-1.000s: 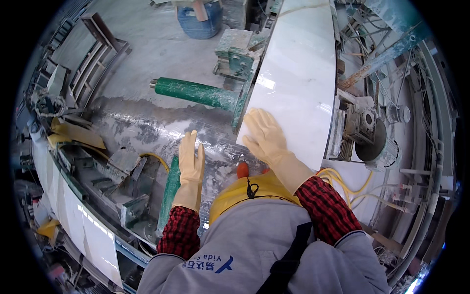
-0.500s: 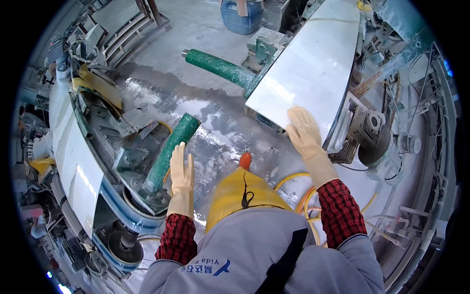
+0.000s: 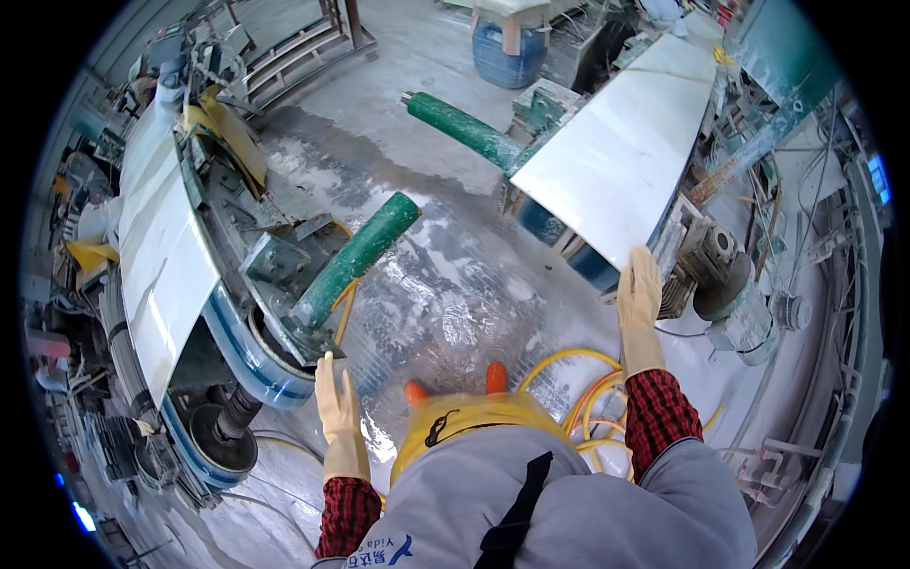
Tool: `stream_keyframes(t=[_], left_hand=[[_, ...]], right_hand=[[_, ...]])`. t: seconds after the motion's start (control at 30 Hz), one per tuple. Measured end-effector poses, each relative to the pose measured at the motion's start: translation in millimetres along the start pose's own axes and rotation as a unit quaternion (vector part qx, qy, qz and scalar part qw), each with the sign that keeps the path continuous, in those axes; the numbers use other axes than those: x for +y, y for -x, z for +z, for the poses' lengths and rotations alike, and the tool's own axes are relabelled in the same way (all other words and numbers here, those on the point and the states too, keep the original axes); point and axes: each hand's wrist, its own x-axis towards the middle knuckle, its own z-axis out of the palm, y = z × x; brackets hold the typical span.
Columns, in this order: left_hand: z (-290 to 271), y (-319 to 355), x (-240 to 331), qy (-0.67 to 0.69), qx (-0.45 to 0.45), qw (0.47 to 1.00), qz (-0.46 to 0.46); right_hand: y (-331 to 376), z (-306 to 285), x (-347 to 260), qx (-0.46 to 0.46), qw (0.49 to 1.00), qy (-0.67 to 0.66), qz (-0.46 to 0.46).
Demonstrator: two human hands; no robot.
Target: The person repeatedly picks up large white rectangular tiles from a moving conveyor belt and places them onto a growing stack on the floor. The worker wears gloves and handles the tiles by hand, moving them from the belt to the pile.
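Observation:
My left hand (image 3: 338,412), in a cream rubber glove, hangs with its fingers stretched out and holds nothing. It is nearest the lower end of a green roller (image 3: 358,261) and the curved end of a blue-edged conveyor (image 3: 248,346). My right hand (image 3: 640,308), gloved alike, has its fingers extended at the near corner of a glossy white stone slab (image 3: 616,156). Whether the fingertips touch that slab I cannot tell. Another white slab (image 3: 171,256) lies on the conveyor at the left.
A second green roller (image 3: 464,130) juts out by the right slab. Yellow hoses (image 3: 569,365) coil on the wet floor near my orange boots (image 3: 496,377). A motor (image 3: 725,275) stands right of my right hand. A blue barrel (image 3: 509,52) and a metal rack (image 3: 308,62) are farther off.
My right hand has drawn back from over the slab to its near corner. My left hand has moved down, away from the green roller. The view has shifted and both boots now show.

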Motion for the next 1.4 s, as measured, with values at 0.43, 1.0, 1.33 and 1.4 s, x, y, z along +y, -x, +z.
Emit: stream_keyframes(t=[0.43, 1.0, 1.33, 1.4], left_hand=[[-73.6, 144.8, -146.1, 0.293, 0.006, 0.912, -0.288], [-145.5, 305.7, -262.0, 0.330, 0.095, 0.808, -0.478], [-226.7, 256.4, -326.3, 0.248, 0.209, 0.782, -0.532], [-242.2, 234.9, -331.5, 0.228, 0.243, 0.783, -0.524]], right_hand=[[181.7, 94.9, -236.3, -0.572, 0.797, 0.068, 0.180], [161.8, 92.1, -729.4, -0.349, 0.679, -0.438, -0.476], [71.8, 234.5, -833.6, -0.211, 0.820, -0.299, -0.440], [59.3, 250.8, -846.2, -0.188, 0.825, -0.280, -0.453]])
